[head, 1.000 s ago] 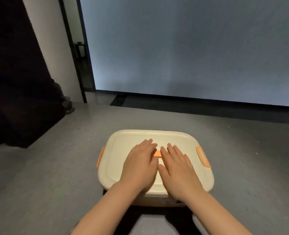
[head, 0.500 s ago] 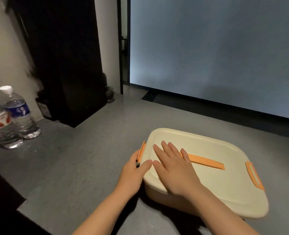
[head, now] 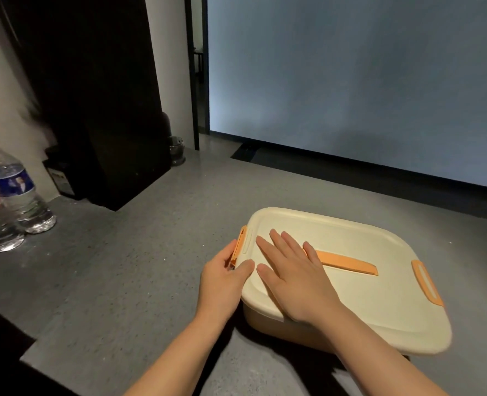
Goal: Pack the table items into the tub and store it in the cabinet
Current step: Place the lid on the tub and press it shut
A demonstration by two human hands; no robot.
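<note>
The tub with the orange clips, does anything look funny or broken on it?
Nothing looks broken or spilled. The tub sits flat on the grey table with its lid on. The left clip sticks out a little, with the left hand at it, while the right hand lies flat on the lid.
</note>
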